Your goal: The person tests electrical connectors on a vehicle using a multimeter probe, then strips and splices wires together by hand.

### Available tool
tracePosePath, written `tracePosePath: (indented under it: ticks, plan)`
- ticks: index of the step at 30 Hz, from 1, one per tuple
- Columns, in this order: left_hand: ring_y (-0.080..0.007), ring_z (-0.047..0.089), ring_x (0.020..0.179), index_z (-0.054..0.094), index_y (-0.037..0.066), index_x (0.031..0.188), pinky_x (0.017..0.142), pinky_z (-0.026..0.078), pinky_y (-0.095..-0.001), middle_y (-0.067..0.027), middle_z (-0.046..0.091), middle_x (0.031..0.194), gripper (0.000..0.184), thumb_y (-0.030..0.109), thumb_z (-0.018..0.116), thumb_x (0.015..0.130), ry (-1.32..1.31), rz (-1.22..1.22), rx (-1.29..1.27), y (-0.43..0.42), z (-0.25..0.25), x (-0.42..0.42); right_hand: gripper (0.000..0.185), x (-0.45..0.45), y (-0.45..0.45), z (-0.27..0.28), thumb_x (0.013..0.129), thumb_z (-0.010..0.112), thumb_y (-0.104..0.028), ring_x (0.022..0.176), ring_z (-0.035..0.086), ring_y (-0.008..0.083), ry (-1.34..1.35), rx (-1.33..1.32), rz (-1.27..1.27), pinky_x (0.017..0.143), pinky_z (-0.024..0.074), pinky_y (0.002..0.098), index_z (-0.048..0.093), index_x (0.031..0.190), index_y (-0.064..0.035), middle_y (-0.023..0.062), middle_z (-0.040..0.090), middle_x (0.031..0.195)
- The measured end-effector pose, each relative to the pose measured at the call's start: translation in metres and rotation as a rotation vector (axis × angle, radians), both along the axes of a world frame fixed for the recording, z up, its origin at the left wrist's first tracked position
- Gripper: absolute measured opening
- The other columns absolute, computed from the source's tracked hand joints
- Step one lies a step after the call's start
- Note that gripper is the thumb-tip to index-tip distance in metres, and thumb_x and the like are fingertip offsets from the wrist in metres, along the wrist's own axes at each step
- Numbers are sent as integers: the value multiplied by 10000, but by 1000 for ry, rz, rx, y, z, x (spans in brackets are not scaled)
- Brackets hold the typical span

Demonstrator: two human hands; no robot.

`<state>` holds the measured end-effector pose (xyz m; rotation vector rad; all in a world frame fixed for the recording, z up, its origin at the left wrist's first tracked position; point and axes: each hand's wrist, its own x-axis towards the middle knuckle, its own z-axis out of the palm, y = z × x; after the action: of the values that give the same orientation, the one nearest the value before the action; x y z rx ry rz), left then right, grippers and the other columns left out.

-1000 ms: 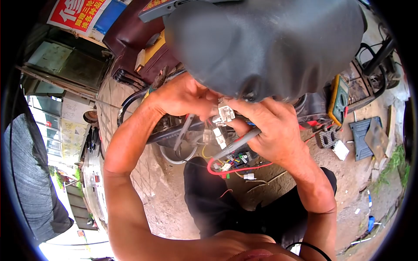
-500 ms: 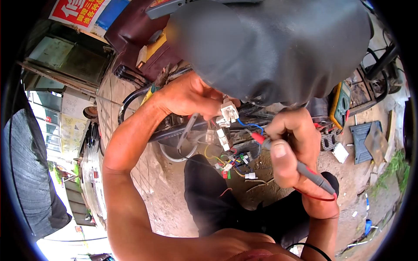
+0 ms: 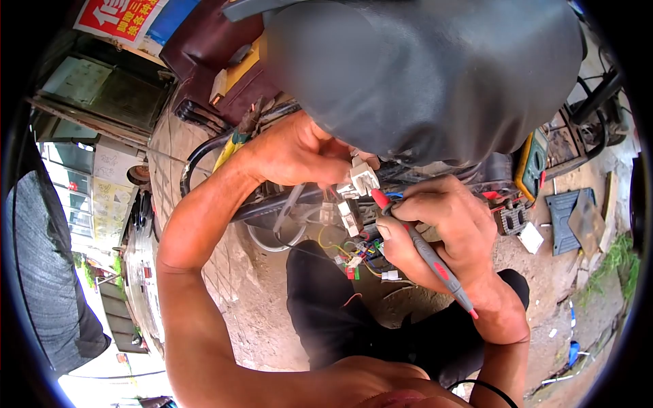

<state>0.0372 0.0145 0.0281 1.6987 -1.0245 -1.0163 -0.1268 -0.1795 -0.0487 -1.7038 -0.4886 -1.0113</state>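
My left hand (image 3: 296, 153) is closed around a white plastic wire connector (image 3: 364, 179), its fingertips partly hidden behind it. In my right hand (image 3: 452, 224), a grey and red multimeter probe (image 3: 435, 262) is gripped like a pen. Its red tip end is right beside the connector's open face; whether the metal touches a contact is too small to tell. Another white connector (image 3: 349, 219) hangs just below. Lower down dangles a bunch of coloured wires and small plugs (image 3: 357, 262). A blue wire (image 3: 394, 196) runs near the probe tip.
A large dark, smooth shape (image 3: 449, 75) covers the upper middle. The multimeter (image 3: 532, 166), yellow and dark green, stands at the right. Yellow-handled pliers (image 3: 235, 146) are by my left wrist. A pale round container (image 3: 269, 236) lies below the black frame tube (image 3: 262, 206).
My right hand has moved left and slightly up, bringing the probe's red end to the connector. The probe's rear end has swung left. My left hand keeps its hold.
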Motion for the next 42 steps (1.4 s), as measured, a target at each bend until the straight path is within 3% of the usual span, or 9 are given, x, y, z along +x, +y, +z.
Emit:
tracePosePath:
  ticks: [14,18,21,28,33,37,42]
  plan:
    - [-69,613,931,682,40,1226,709,503,-240,-8,676,1132,476,-193,590,821,-97,-87,-193,-1,-16,-2,334,-6,5,1,709,835,8,691,684,257,33,-71,-62,570,539,348,623,963,-42,116,673,832]
    - [-82,615,977,680,28,1224,744,512,-247,-21,673,1153,460,-191,596,828,-59,-71,-206,-1,-14,-5,266,0,12,-2,705,828,-11,565,622,220,-54,-42,-145,487,497,326,631,878,-58,74,629,808]
    - [-90,621,996,680,28,1232,765,520,-253,-26,677,1160,460,-191,597,836,-63,-89,-238,-1,-17,-4,267,-1,13,-3,711,830,-19,578,626,222,-50,-52,-165,498,503,325,633,886,-60,70,630,818]
    - [-99,630,992,687,26,1240,793,526,-259,-34,688,1150,463,-193,595,842,-87,-89,-192,0,-14,-4,277,-7,11,1,726,836,-42,593,641,219,11,-82,-152,509,517,327,642,922,-65,65,637,847]
    - [-90,632,955,701,22,1209,765,523,-252,-28,693,1123,431,-178,605,840,-104,-63,-171,-2,-13,-8,346,-16,8,6,717,855,10,730,693,234,106,-102,-122,605,550,334,653,990,-53,106,684,882]
    - [-85,639,910,732,23,1151,748,526,-257,-13,706,1051,358,-133,651,839,-165,12,72,-3,4,-12,335,-15,11,3,720,852,22,730,694,238,102,-80,-113,602,546,332,656,983,-48,114,689,886]
    - [-88,650,888,760,36,1107,757,534,-260,-20,731,1017,308,-80,717,826,-291,5,6,-4,1,-13,313,-15,9,2,727,847,33,733,699,253,152,-27,-72,616,548,330,658,968,-35,130,694,875]
